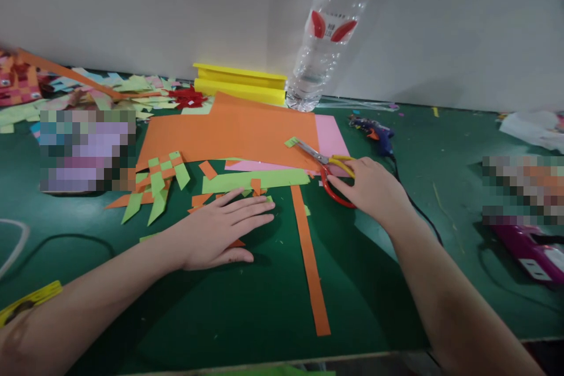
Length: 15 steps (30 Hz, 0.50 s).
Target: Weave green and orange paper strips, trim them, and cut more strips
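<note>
My left hand (227, 227) lies flat on the green table with its fingers spread, over small orange and green paper scraps (202, 200). My right hand (372, 191) is on the handles of a pair of scissors (325, 161), one yellow and one red. Their blades point left over a large orange paper sheet (255, 129), with a green scrap (291, 141) at the tip. A long orange paper strip (311, 264) lies between my hands. Beyond my left fingers is a light green strip (255, 180). Woven green and orange paper (161, 173) sits farther left.
A water bottle (330, 29) stands against the wall beside folded yellow paper (240, 83). A blue glue gun (374, 134) with a black cord lies right of the sheets. Heaped paper scraps (145, 83) fill the back left. A magenta power strip (529, 249) is at the right.
</note>
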Tool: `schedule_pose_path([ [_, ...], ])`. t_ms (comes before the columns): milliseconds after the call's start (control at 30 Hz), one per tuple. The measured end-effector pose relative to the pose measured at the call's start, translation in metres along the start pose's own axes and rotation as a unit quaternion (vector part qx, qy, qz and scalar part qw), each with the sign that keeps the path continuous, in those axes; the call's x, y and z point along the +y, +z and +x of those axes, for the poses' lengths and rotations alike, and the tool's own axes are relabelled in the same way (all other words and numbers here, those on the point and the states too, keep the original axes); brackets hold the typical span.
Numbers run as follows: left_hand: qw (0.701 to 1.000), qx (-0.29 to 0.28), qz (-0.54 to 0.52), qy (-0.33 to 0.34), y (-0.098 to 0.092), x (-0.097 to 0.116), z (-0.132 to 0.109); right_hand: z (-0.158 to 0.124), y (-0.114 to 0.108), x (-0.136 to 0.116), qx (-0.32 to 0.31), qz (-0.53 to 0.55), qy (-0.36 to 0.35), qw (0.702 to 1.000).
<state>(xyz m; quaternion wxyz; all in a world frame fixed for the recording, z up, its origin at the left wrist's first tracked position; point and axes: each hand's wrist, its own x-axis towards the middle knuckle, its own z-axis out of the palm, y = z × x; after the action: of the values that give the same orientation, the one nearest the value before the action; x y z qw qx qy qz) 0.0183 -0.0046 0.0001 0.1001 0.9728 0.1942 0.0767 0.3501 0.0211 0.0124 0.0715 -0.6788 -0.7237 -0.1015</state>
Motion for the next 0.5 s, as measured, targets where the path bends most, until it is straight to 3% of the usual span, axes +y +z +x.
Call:
schedule_pose_path([
  [300, 1.000, -0.007, 0.000, 0.000, -0.0018, 0.0017, 0.0003, 0.0070, 0.0066, 0.0117, -0.037, 0.097, 0.009, 0.995],
  [500, 0.997, 0.045, 0.057, -0.016, 0.0031, -0.0005, -0.0017, 0.0082, 0.0012, 0.0026, -0.039, 0.119, 0.092, 0.988],
])
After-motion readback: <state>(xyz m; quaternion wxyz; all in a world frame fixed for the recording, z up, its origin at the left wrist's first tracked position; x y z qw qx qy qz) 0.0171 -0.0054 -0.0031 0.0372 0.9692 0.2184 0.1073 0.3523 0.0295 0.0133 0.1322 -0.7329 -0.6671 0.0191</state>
